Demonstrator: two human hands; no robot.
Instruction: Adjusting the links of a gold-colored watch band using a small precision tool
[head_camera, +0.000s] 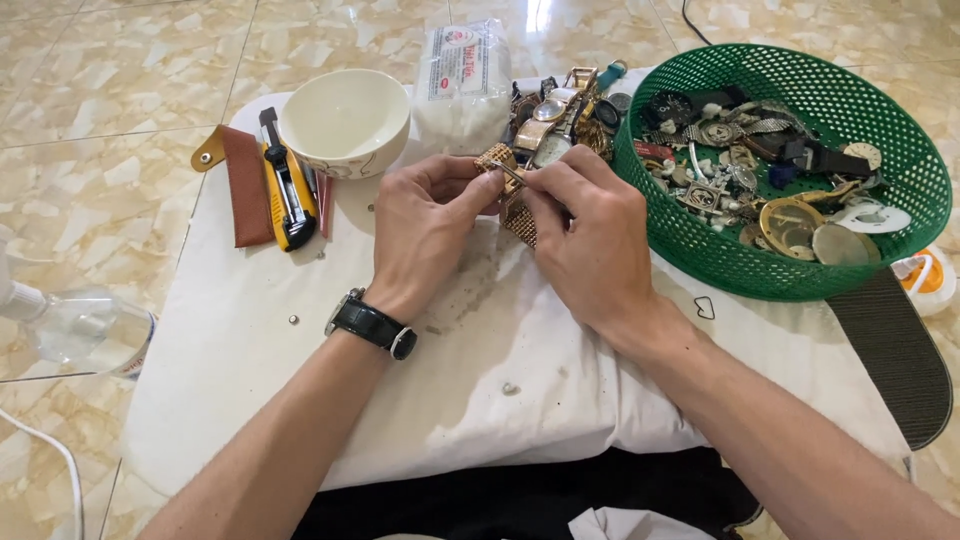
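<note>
Glossy beige marble-patterned floor tiles (120, 70) catch a bright light glare beside a white cloth (300, 400).

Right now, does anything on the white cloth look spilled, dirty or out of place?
Yes. A brownish smear of grime marks the white cloth just below both hands. Small loose metal parts lie scattered: one left of the left hand, one nearer the person. A small wire loop lies alone beside the green basket.

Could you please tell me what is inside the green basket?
The green basket holds loose watch parts: cases, dials, straps. Whatever lies beneath the pile is covered.
</note>
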